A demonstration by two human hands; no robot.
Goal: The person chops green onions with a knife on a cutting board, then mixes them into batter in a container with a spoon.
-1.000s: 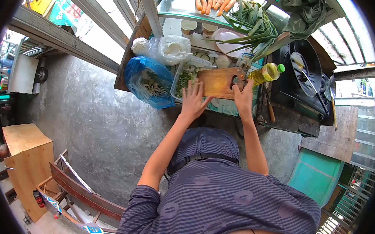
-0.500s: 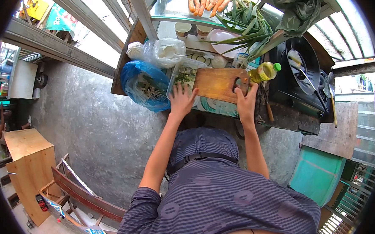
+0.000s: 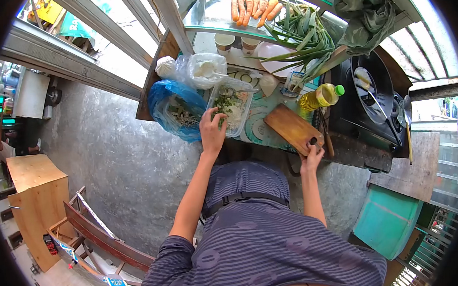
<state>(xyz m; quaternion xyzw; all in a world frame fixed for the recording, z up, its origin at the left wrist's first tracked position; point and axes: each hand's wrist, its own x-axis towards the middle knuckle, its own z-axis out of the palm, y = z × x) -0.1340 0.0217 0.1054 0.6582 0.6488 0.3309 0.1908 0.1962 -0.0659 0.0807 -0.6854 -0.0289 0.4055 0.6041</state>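
A wooden cutting board [image 3: 290, 125] is tilted at the table's front right, and my right hand [image 3: 311, 158] grips its handle end by the hole. My left hand [image 3: 213, 129] is at the left edge of a clear plastic container [image 3: 248, 113], its fingers curled at chopped green herbs [image 3: 226, 103] that lie over pale shredded food; whether it pinches any is too small to tell. Left of the container is a blue plastic bag [image 3: 171, 102] with greens inside. An oil bottle [image 3: 317, 98] with a green cap stands behind the board.
Behind the container are a white plastic bag [image 3: 204, 69], paper cups [image 3: 224, 42] and a pinkish plate [image 3: 276, 55]. Carrots [image 3: 253, 8] and long green leaves [image 3: 303, 33] lie on the glass shelf. A black stove with a pan [image 3: 374, 91] stands at the right. A person is at the far left.
The cutting board has moved right and toward me with my right hand, uncovering the container. My left hand has shifted slightly left, and its spread fingers have curled.
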